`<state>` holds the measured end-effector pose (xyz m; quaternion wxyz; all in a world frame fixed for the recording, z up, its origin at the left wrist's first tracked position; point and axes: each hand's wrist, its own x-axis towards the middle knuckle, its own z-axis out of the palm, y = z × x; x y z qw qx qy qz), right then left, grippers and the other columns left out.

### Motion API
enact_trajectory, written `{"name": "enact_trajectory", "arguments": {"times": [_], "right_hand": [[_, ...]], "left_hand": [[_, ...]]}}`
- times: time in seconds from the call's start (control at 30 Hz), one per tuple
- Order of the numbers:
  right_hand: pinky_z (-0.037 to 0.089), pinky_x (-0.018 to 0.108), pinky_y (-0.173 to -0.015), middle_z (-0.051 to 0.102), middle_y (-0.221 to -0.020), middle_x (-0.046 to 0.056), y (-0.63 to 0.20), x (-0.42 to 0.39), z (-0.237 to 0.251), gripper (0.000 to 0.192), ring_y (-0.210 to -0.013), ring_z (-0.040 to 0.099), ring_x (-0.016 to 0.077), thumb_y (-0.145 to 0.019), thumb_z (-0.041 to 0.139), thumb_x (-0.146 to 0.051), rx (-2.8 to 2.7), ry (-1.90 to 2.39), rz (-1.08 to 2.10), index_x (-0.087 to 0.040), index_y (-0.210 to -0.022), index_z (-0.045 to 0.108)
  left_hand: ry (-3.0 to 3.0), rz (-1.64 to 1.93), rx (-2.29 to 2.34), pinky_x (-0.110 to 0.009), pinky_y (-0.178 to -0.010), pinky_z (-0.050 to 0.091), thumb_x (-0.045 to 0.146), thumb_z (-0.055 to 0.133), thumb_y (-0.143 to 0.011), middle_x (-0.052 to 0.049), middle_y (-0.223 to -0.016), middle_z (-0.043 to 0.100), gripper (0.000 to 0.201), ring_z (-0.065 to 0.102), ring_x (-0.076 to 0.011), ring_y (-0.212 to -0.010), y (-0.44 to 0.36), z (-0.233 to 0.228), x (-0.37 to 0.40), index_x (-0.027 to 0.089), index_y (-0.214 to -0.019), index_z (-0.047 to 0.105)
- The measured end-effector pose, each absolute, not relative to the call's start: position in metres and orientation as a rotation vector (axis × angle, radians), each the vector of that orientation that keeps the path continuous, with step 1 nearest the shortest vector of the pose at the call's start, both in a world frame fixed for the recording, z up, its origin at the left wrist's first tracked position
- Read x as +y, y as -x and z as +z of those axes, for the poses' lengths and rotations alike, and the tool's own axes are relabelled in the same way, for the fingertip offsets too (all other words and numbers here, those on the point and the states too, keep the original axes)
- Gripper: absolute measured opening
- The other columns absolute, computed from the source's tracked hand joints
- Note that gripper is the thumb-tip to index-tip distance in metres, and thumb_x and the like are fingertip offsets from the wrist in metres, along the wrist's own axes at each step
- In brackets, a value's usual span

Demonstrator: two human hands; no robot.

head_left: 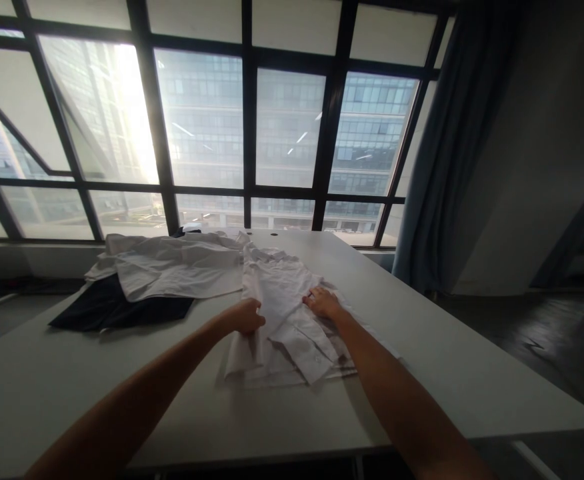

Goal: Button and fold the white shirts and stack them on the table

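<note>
A white shirt (285,300) lies on the white table in front of me, its collar towards the window and a sleeve folded across its front. My left hand (249,316) is closed on the shirt's left edge, thumb and fingers pinching the cloth. On the right side of the same shirt rests my right hand (322,303), fingers apart and slightly bent on the fabric. The shirt's lower hem spreads out between my forearms, with creases and a loose cuff showing.
Further left lie more white shirts (182,267) in a loose heap, partly over dark folded cloth (117,307). The white table (452,380) runs back to a large dark-framed window (247,133). A blue-grey curtain (452,167) hangs at the right.
</note>
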<state>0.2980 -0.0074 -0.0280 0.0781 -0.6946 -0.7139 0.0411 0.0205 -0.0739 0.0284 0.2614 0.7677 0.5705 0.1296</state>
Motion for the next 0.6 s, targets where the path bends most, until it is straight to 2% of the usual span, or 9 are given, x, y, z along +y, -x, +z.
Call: {"name": "enact_trajectory", "arguments": {"times": [0.1,0.23,0.37,0.47,0.53,0.6], "right_hand": [[0.025,0.051,-0.113,0.039,-0.154,0.014,-0.298,-0.007,-0.029,0.056,-0.142,0.033,0.0275,-0.098,0.036,-0.053,-2.133,2.084,0.115,-0.020,-0.140,0.050],[0.025,0.052,-0.112,0.042,-0.151,0.015,-0.296,-0.011,-0.026,0.053,-0.140,0.036,0.0286,-0.097,0.038,-0.053,-2.125,2.087,0.081,-0.020,-0.137,0.054],[0.025,0.049,-0.112,0.048,-0.147,0.012,-0.288,-0.018,-0.016,0.044,-0.136,0.039,0.0276,-0.093,0.050,-0.046,-2.098,2.009,-0.030,-0.022,-0.128,0.061],[0.030,0.041,-0.110,0.056,-0.138,0.010,-0.281,-0.022,-0.009,0.039,-0.130,0.046,0.0253,-0.092,0.053,-0.040,-2.068,1.874,-0.049,-0.021,-0.123,0.065],[0.036,0.035,-0.104,0.064,-0.129,0.009,-0.277,-0.025,-0.006,0.035,-0.123,0.052,0.0240,-0.092,0.051,-0.039,-2.062,1.783,-0.033,-0.019,-0.116,0.069],[0.042,0.030,-0.095,0.070,-0.116,0.008,-0.272,-0.027,-0.003,0.035,-0.110,0.060,0.0222,-0.093,0.049,-0.040,-2.076,1.724,0.026,-0.018,-0.107,0.072]], "left_hand": [[-2.192,0.228,1.525,-0.021,-0.055,0.046,0.016,0.062,-0.066,-0.001,-0.062,0.064,0.020,0.064,-0.0182,-0.068,-0.043,0.030,-0.082,0.016,-0.085,0.067],[-2.078,0.115,1.501,-0.022,-0.048,0.045,0.014,0.058,-0.072,0.000,-0.052,0.058,0.026,0.061,-0.0167,-0.052,-0.062,0.037,-0.088,0.010,-0.096,0.066],[-1.972,0.208,1.516,-0.021,-0.045,0.045,0.015,0.060,-0.076,0.003,-0.048,0.054,0.029,0.057,-0.0140,-0.046,-0.073,0.039,-0.088,0.009,-0.105,0.063],[-1.866,0.211,1.383,-0.022,-0.048,0.048,0.023,0.063,-0.081,0.001,-0.053,0.060,0.031,0.057,-0.0129,-0.044,-0.072,0.036,-0.084,0.010,-0.109,0.061],[-1.858,0.206,1.236,-0.025,-0.052,0.052,0.035,0.057,-0.089,-0.002,-0.058,0.065,0.030,0.061,-0.0138,-0.047,-0.064,0.033,-0.079,0.009,-0.103,0.064],[-1.994,0.311,1.151,-0.029,-0.061,0.055,0.043,0.049,-0.094,-0.007,-0.067,0.070,0.039,0.067,-0.0168,-0.056,-0.052,0.030,-0.071,0.009,-0.100,0.068]]}}
